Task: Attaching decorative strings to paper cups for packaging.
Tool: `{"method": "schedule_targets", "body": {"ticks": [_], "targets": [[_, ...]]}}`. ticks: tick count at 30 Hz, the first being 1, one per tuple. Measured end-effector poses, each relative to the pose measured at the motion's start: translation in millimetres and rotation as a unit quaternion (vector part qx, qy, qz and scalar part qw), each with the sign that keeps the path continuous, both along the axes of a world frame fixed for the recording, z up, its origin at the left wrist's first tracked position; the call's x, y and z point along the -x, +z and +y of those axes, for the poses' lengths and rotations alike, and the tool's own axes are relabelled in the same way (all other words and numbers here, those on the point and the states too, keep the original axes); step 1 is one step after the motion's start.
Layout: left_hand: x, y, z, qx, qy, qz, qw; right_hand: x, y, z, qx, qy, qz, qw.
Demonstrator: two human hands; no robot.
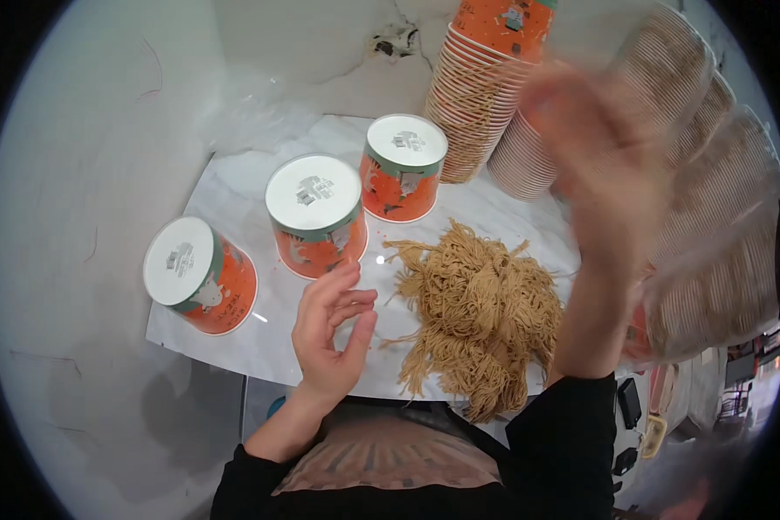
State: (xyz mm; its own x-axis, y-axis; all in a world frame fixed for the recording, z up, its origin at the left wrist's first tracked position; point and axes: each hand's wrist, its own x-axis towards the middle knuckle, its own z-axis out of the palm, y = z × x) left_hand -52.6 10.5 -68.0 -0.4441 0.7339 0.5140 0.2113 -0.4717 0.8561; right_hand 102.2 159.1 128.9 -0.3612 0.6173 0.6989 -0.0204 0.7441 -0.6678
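My left hand (331,334) hovers open over the front of the table, thumb apart from the fingers, holding nothing. It is close to an orange paper tub (316,247) with a green band and a white end facing up. Two similar tubs stand beside that one, one at the left (225,286) and one farther back (399,191). My right hand (598,147) is raised at the right, smeared by motion, near a tall stack of nested tubs (468,104). Whether it holds anything cannot be made out. Right of my left hand lies a heap of tan stringy strands (485,312).
Clear-plastic-wrapped stacks of nested tubs (711,217) crowd the right side. A shorter nested stack (524,156) stands beside the tall one. The white marbled table (321,130) meets a pale wall (104,173) at the left. Crumpled clear plastic (264,108) lies at the back.
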Motion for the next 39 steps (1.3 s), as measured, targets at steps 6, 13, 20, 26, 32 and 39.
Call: {"method": "schedule_targets", "body": {"ticks": [6,13,20,26,32,39], "targets": [[18,-19,1,0.07,-0.091,-0.174,0.978,29,-149,-32,0.077,0.178,-0.281,0.94],[28,-43,0,0.173,-0.142,-0.24,0.945,18,-197,-28,0.28,0.222,-0.187,0.915],[23,-50,2,0.205,-0.041,-0.087,0.974,18,-226,-29,0.063,0.174,-0.183,0.966],[33,-20,14,0.102,0.166,0.175,0.965,17,-234,-33,0.07,0.134,-0.18,0.972],[47,40,60,0.099,0.287,0.407,0.861,14,-234,-22,0.032,0.08,-0.184,0.979],[77,7,61,0.15,0.23,0.287,0.918,-15,-198,25,-0.076,-0.114,-0.227,0.964]]}}
